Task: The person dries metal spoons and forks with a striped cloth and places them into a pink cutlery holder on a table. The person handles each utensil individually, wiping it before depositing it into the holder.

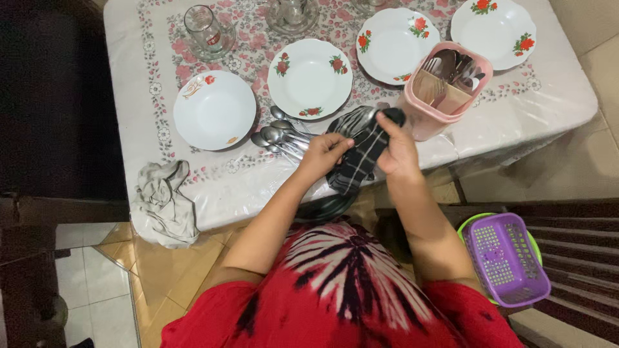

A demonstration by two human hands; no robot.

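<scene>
Both my hands are over the front edge of the table [509,109]. My left hand [324,153] pinches one side of a black-and-white checked cloth [358,158]. My right hand [396,145] grips the cloth's upper part, wrapped around a piece of metal cutlery [364,117] whose shiny end shows above the cloth. Just left of my left hand lies a bunch of metal spoons [278,134] on the plastic-covered floral tablecloth. A pink cutlery holder [422,119] full of spoons and forks stands right beside my right hand.
Several white plates with red flowers [309,77] lie on the table, with glasses [205,31] at the back. A grey rag [164,203] hangs off the front left edge. A purple basket [506,258] sits on a green one at lower right.
</scene>
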